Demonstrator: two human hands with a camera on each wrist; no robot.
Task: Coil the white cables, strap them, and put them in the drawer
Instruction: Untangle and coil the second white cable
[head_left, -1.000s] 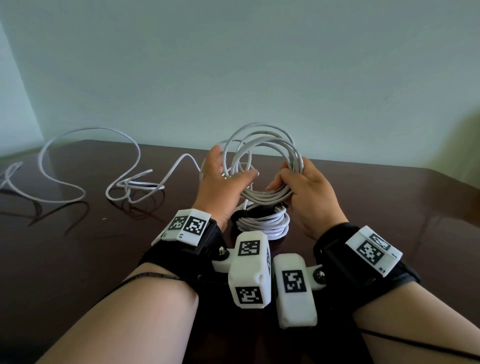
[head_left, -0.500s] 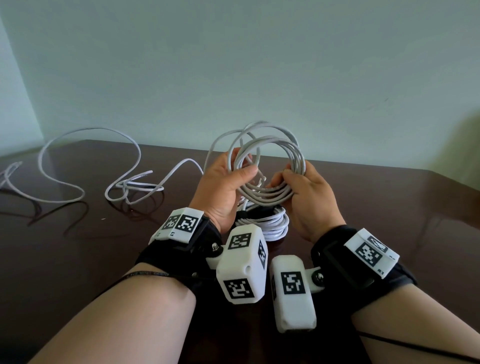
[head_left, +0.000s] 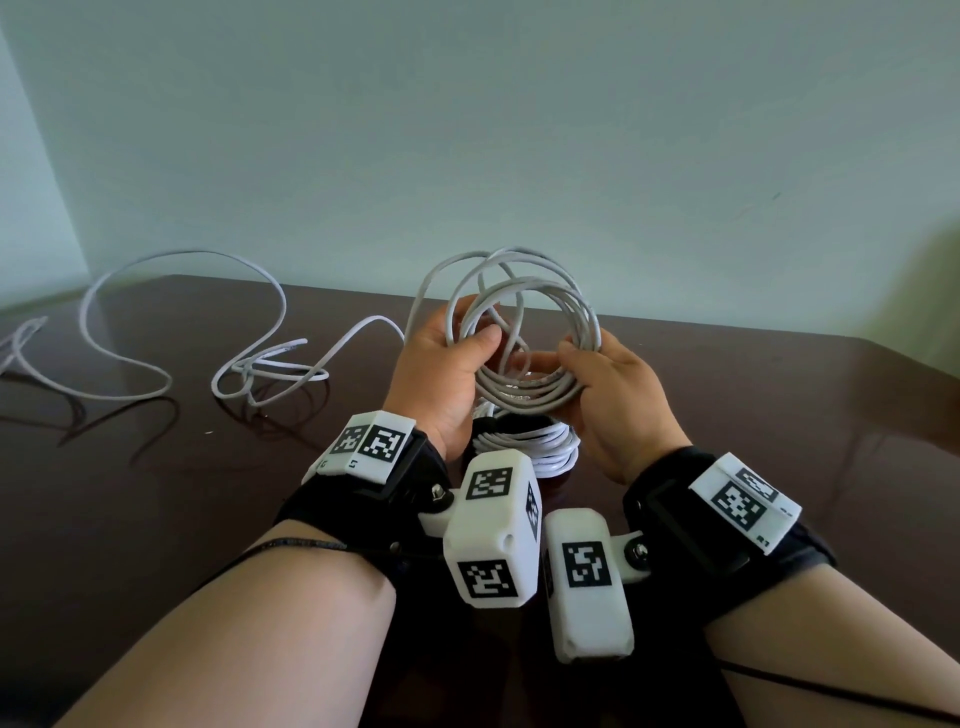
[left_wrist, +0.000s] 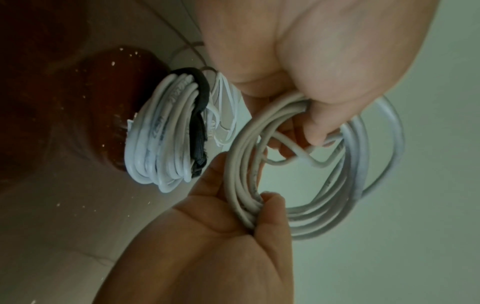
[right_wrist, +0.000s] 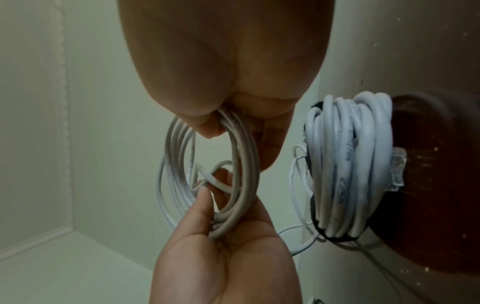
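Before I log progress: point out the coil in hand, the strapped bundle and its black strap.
coil in hand (head_left: 524, 387), head view, lower arc.
strapped bundle (left_wrist: 155, 148), left wrist view, its white turns.
black strap (left_wrist: 198, 127), left wrist view, mid-band.

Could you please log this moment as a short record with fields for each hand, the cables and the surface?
left hand: grips the left side of the held coil
right hand: grips the lower right of the held coil
held coil: white cable loops, raised above the table, no strap visible
strapped coil: white, bound by a black strap, lying on the table
loose cable: uncoiled, trailing left
table: dark, glossy
drawer: not in view
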